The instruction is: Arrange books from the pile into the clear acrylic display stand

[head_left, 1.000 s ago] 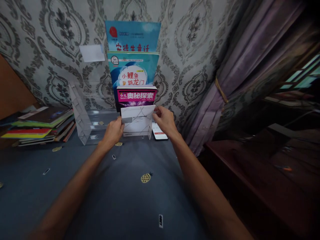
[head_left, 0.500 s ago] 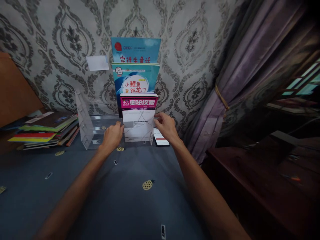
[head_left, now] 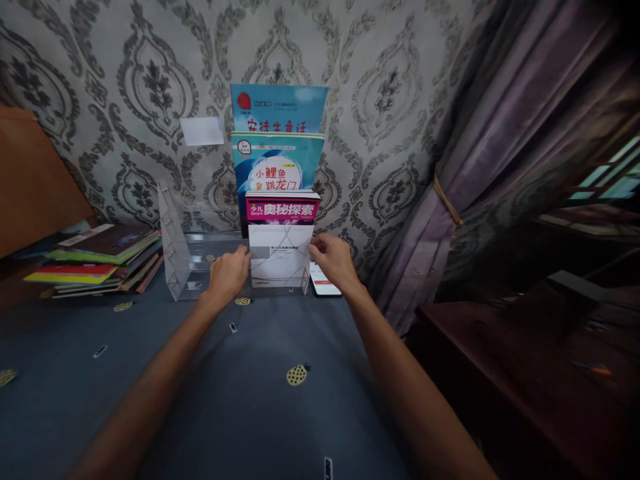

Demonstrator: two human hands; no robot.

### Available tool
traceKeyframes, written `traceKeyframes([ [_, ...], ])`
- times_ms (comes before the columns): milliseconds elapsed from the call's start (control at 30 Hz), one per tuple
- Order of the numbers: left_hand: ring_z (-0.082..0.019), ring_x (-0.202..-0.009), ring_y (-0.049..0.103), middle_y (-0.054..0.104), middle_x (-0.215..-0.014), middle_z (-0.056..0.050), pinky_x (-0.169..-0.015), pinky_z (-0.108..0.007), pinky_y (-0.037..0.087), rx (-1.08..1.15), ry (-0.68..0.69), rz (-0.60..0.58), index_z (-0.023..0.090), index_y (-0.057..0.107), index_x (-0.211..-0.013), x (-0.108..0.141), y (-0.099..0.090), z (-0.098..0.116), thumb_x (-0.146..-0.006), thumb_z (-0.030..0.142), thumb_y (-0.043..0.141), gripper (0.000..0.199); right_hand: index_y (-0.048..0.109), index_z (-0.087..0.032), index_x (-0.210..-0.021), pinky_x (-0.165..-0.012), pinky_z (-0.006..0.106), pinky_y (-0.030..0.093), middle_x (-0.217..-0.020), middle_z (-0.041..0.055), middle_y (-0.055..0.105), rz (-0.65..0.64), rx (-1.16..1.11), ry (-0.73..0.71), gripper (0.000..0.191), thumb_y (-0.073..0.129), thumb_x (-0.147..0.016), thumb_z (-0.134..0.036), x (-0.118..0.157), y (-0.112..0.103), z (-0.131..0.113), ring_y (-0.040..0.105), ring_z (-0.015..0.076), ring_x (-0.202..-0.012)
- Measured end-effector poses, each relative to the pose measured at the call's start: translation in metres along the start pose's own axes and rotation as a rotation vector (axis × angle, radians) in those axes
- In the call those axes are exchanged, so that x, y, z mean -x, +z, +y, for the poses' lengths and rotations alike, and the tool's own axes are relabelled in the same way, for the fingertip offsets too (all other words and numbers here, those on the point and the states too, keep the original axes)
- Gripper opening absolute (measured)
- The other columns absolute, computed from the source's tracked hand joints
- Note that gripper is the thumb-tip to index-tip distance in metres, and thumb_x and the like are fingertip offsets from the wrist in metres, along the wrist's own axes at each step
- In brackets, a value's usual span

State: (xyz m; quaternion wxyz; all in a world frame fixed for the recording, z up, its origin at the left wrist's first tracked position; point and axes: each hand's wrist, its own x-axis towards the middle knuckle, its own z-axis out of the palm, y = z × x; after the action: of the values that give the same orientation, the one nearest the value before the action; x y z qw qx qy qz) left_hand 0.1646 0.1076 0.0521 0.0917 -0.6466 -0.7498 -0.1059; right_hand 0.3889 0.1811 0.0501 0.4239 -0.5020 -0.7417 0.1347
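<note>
A white book [head_left: 280, 268] with a grey block on its cover stands upright at the front of a clear acrylic rack [head_left: 175, 247]. My left hand [head_left: 229, 272] is closed at its left edge, fingers bent against it. Thumb and fingers of my right hand [head_left: 334, 259] pinch the right edge. Directly behind rises a magenta-topped book [head_left: 283, 211]. Farther back in the rack, two taller blue books, one with a carp-and-wave cover [head_left: 275, 160] and one sky-blue [head_left: 280, 107], stand in steps.
A phone [head_left: 326, 283] with a lit screen lies beside the rack, partly behind my right hand. Left of the rack is a pile of books [head_left: 100, 260] and an orange-brown panel [head_left: 35, 180]. A tied purple curtain [head_left: 425, 253] hangs at the right, above a dark red surface [head_left: 480, 360].
The whole view has shifted slightly, so everything sits a little lower and to the right. My right hand has slid slightly down the white book's edge; my left stays at its side.
</note>
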Motion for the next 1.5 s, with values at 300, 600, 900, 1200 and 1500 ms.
traceKeyframes([
  [300,-0.031,-0.097,0.072,0.075,-0.100,-0.013,-0.075,-0.034,0.050,-0.007,0.003,-0.004,0.021,0.061,-0.118,-0.001,0.000,-0.001,-0.104,0.036,0.030,0.037,0.066,-0.018,-0.076,-0.061,0.026,0.047,-0.065,0.0015,0.068,-0.006,-0.016,-0.015,0.011,0.056,-0.080,-0.019,0.000,0.000,0.000,0.066,0.0178,-0.064],
  [600,-0.034,-0.098,0.072,0.075,-0.102,-0.015,-0.079,-0.039,0.051,0.003,0.018,-0.007,0.020,0.062,-0.120,0.002,-0.003,0.000,-0.103,0.038,0.029,0.041,0.068,-0.019,-0.077,-0.063,0.027,0.048,-0.067,0.0024,0.070,0.019,0.012,-0.002,0.011,0.057,-0.080,-0.022,0.000,-0.006,-0.003,0.067,0.0191,-0.067],
  [900,-0.029,-0.103,0.070,0.076,-0.106,-0.009,-0.083,-0.035,0.050,0.153,0.133,-0.043,0.022,0.064,-0.113,-0.001,-0.017,-0.016,-0.095,0.043,0.049,0.032,0.071,-0.018,-0.083,-0.062,0.027,0.046,-0.067,0.0023,0.070,0.027,0.014,-0.003,0.017,0.055,-0.076,-0.017,-0.001,-0.021,-0.008,0.067,0.0187,-0.066],
  [1200,-0.026,-0.095,0.071,0.077,-0.102,-0.005,-0.077,-0.030,0.049,0.227,0.303,-0.206,0.024,0.072,-0.106,0.007,-0.034,-0.022,-0.092,0.039,0.057,0.026,0.071,-0.019,-0.085,-0.065,0.029,0.048,-0.067,0.0026,0.071,0.022,0.008,-0.045,0.019,0.054,-0.078,-0.018,0.002,-0.030,-0.016,0.068,0.0203,-0.067],
  [1500,-0.025,-0.094,0.068,0.075,-0.099,-0.005,-0.078,-0.031,0.047,0.216,0.392,-0.279,0.022,0.068,-0.107,0.010,-0.036,-0.028,-0.087,0.037,0.064,0.026,0.066,-0.019,-0.078,-0.057,0.029,0.048,-0.067,0.0037,0.070,0.045,-0.084,-0.113,0.013,0.056,-0.082,-0.026,0.009,-0.045,-0.033,0.067,0.0197,-0.060],
])
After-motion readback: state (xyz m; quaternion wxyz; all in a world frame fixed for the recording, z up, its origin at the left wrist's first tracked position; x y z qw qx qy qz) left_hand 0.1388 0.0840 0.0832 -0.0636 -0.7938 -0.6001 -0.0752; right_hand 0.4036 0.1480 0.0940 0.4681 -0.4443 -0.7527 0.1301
